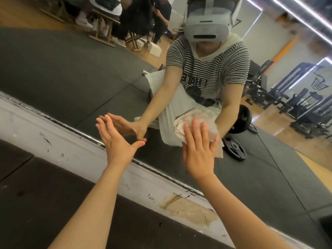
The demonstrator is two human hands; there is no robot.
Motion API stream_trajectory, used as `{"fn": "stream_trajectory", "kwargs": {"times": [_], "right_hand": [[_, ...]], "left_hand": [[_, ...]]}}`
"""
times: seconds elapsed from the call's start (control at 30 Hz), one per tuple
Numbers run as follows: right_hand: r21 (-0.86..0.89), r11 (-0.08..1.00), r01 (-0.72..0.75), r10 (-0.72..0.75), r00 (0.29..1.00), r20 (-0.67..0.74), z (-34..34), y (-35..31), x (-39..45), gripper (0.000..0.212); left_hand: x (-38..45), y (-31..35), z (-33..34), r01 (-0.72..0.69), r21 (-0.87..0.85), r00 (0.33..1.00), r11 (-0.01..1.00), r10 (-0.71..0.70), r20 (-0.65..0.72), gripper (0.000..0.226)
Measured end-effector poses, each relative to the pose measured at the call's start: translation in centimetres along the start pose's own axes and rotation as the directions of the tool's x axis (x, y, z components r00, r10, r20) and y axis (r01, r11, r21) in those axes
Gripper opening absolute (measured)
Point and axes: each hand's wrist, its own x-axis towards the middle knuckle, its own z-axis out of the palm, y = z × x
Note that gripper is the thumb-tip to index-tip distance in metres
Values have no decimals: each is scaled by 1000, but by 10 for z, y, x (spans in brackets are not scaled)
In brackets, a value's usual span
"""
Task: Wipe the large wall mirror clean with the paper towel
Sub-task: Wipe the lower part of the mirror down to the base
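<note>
Mirror above scuffed white baseboard, dark floor mat

We see dark rubber floor mats meeting a scuffed white baseboard with a patch of peeled paint. Reflected beyond: wooden flooring, weight plates, gym machines at right, and bright ceiling light strips.
</note>
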Motion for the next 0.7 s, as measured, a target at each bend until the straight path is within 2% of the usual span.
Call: {"fn": "stream_trajectory", "kwargs": {"times": [0.1,0.2,0.3,0.43,0.5,0.57,0.67,0.7], "right_hand": [[-23,981,191,-188,977,105,11,-7,-28,73],[-22,912,409,-392,887,243,21,-9,-60,70],[21,843,537,-508,785,355,24,-10,-78,67],[127,876,465,-469,763,444,25,-19,-85,101],[161,885,438,-460,762,456,22,-19,-84,103],[184,864,468,-498,746,441,20,-10,-77,97],[170,827,536,-559,746,363,14,5,-61,57],[166,833,528,-551,761,343,10,8,-54,58]], "left_hand": [[-1,1,0,-2,-9,1000,1000,2,6,132],[0,1,-1,-4,6,1000,1000,4,13,133],[1,0,-1,-5,23,1000,1000,5,17,133],[0,0,-1,-9,30,1000,1000,8,28,132],[0,0,0,-5,34,999,999,4,32,132],[1,1,1,-5,41,1000,999,4,28,133],[1,2,3,-2,43,1000,999,1,27,133],[1,1,3,-2,41,1000,999,1,27,133]]}}
